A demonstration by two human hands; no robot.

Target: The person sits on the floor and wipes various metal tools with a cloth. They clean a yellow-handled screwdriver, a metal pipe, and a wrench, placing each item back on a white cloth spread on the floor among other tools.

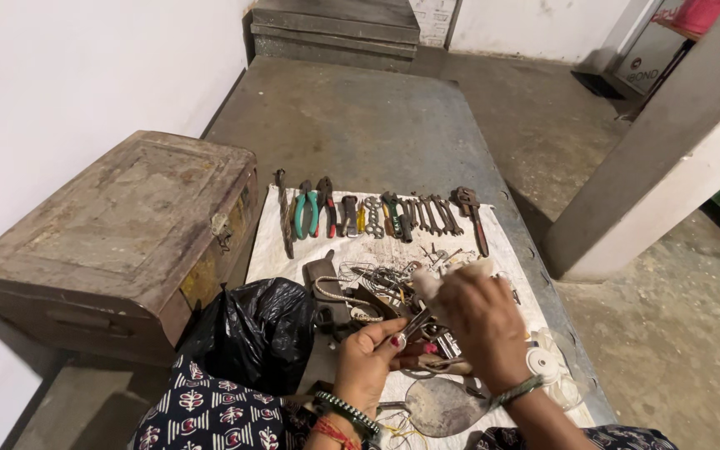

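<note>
Fingers (393,333) of the left hand (368,362) pinch a small metal tool (417,323) over the near middle of the white sheet (277,250) on the floor, while the right hand (481,321) closes on a pale rag (439,279) pressed against it. By the look of it the piece is being wiped, one of a tangled heap (377,283) beside a trowel (443,407), with pliers and spanners (377,215) ranked along the sheet's far edge; a firm pinch and short strokes seem called for next
</note>
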